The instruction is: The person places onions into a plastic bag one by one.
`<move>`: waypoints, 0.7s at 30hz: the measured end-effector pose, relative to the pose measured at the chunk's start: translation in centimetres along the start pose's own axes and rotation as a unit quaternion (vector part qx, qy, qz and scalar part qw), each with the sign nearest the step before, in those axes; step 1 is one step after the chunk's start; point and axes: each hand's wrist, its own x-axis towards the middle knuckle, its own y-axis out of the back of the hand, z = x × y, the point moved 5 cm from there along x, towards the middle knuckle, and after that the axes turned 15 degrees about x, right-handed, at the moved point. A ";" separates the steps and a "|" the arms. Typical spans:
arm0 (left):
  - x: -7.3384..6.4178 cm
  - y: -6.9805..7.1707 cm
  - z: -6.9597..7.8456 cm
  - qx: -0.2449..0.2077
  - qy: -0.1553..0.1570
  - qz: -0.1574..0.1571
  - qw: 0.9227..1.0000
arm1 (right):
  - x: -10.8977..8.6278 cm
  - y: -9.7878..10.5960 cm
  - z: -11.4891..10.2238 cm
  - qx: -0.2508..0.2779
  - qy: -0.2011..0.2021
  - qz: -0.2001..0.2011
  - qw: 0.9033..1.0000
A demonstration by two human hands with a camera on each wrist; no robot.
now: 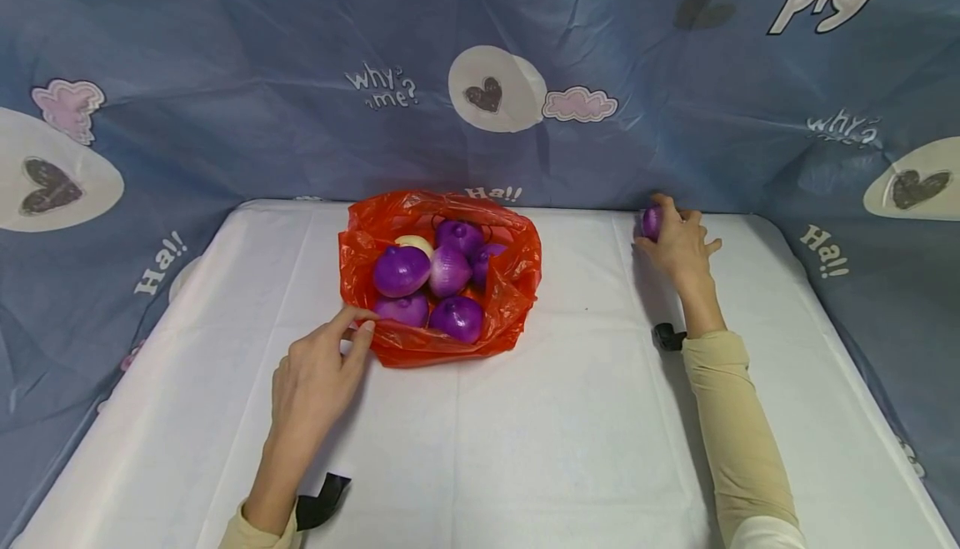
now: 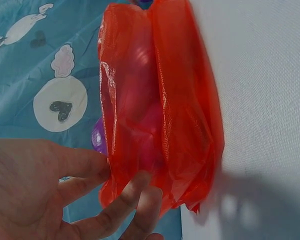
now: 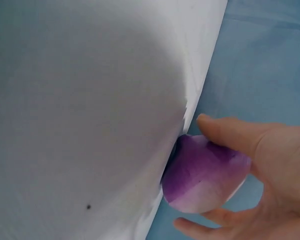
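A red plastic bag [image 1: 517,307] stands with its mouth wide at the middle of the table. Inside lie several purple onions [image 1: 402,272] and a pale yellowish item [image 1: 415,243], mostly covered by them. At the bag's near left rim, my left hand [image 1: 318,374] pinches the plastic between thumb and fingers; in the left wrist view its fingertips touch the bag's side [image 2: 185,110]. Far to the right, my right hand [image 1: 678,249] holds a purple and white onion [image 3: 205,175] by the table's back edge, thumb on one side and fingers on the other.
A white cloth [image 1: 570,416] covers the table. Blue printed fabric [image 1: 315,132] hangs behind it and along both sides. Black straps [image 1: 322,501] show at the wrists.
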 end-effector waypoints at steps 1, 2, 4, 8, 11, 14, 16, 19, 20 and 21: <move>0.0 0.0 0.0 -0.001 -0.001 0.000 1.000 | -0.1 0.0 -0.1 -0.001 0.001 0.001 1.000; 0.0 0.0 0.0 -0.001 -0.001 0.000 1.000 | 0.0 0.0 -0.1 -0.003 0.000 0.002 1.000; 0.0 0.0 0.0 0.000 -0.002 0.000 1.000 | -0.2 0.0 -0.1 -0.001 -0.003 0.004 1.000; 0.0 0.0 0.1 0.002 -0.002 0.002 1.000 | -0.4 0.0 -0.3 -0.001 -0.013 0.008 1.000; 0.0 0.1 0.1 0.000 -0.003 0.003 1.000 | -0.6 0.0 -0.5 0.000 -0.018 0.009 1.000; 0.0 0.1 0.0 -0.001 -0.005 0.005 1.000 | -0.5 0.0 -0.7 0.003 -0.018 0.012 1.000; 0.0 0.1 0.0 -0.001 -0.005 0.005 1.000 | -0.5 0.0 -0.8 0.008 -0.019 0.015 1.000; 0.0 0.1 0.1 -0.001 -0.004 0.005 1.000 | -0.4 -0.1 -0.8 0.008 -0.017 0.008 1.000; 0.0 0.1 0.1 -0.001 -0.004 0.005 1.000 | -0.4 -0.2 -0.9 0.007 -0.017 0.003 1.000; 0.0 0.1 0.1 -0.002 -0.004 0.004 1.000 | -0.4 -0.2 -0.9 0.006 -0.014 -0.003 1.000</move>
